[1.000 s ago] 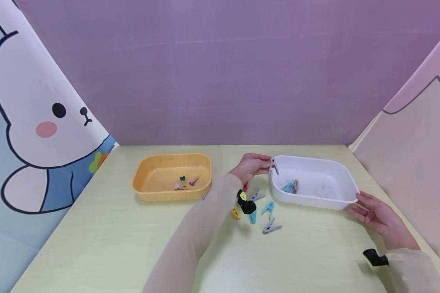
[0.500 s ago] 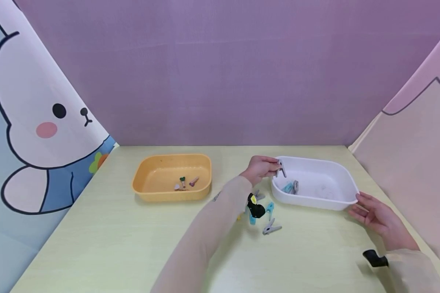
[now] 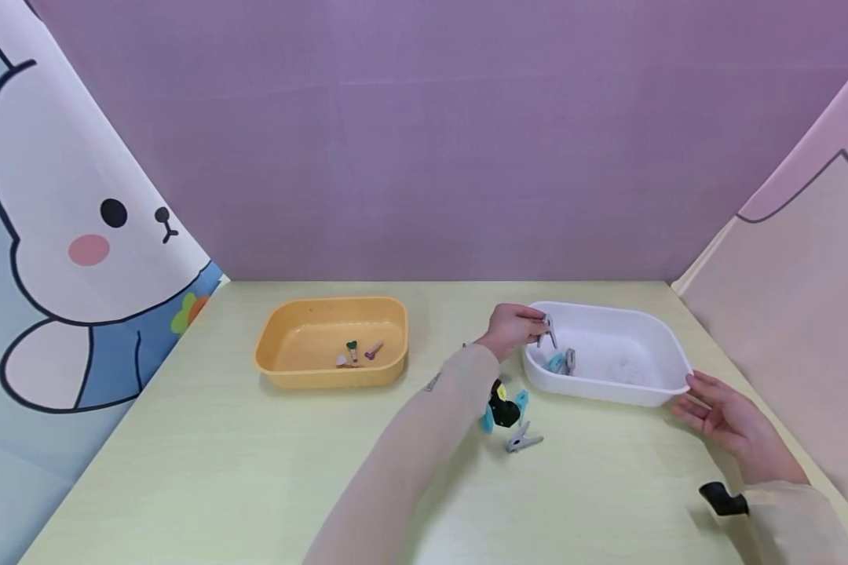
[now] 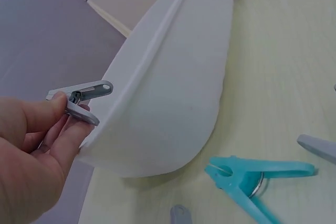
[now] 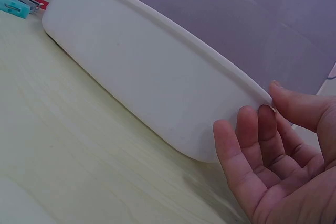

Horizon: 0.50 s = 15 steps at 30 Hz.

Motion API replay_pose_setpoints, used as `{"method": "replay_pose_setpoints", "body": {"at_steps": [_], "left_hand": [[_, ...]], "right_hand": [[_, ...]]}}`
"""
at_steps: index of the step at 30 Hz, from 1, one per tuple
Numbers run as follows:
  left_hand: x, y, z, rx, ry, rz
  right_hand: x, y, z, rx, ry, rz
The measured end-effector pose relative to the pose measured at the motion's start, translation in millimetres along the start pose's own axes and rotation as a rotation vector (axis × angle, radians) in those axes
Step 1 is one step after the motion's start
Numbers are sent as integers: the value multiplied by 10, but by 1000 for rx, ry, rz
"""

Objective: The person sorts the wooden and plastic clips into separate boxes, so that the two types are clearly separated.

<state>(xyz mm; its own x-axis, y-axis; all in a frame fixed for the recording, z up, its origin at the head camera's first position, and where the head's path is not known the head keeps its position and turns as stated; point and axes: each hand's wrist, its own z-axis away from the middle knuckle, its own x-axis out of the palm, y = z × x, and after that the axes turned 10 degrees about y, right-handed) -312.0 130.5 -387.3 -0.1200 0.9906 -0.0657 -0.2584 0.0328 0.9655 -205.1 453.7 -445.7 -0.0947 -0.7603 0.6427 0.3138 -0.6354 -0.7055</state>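
My left hand pinches a grey clothespin between thumb and fingers, over the left end of a white basin. The pin's two legs point toward the basin in the left wrist view. A blue clothespin and a grey one lie inside the basin, near its left front. At the front right corner, my right hand grips the basin's rim, thumb on top and fingers against the outer wall.
Loose clothespins lie before the basin, among them a grey one and a turquoise one; the left forearm partly hides the group. A red clothespin shows in the right wrist view. Leftward, an orange basin contains several small clip-like pieces.
My left hand has moved right with the grey clothespin, from the basin's left rim to just inside it. The right hand and the basin stay almost still.
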Motion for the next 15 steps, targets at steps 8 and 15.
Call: {"method": "replay_pose_setpoints", "body": {"at_steps": [8, 15], "left_hand": [[24, -36, 32, 157, -55, -179], [39, -67, 24, 385, -129, -381]], "right_hand": [[12, -9, 5, 1, 6, 9], [13, -7, 3, 4, -1, -10]]}}
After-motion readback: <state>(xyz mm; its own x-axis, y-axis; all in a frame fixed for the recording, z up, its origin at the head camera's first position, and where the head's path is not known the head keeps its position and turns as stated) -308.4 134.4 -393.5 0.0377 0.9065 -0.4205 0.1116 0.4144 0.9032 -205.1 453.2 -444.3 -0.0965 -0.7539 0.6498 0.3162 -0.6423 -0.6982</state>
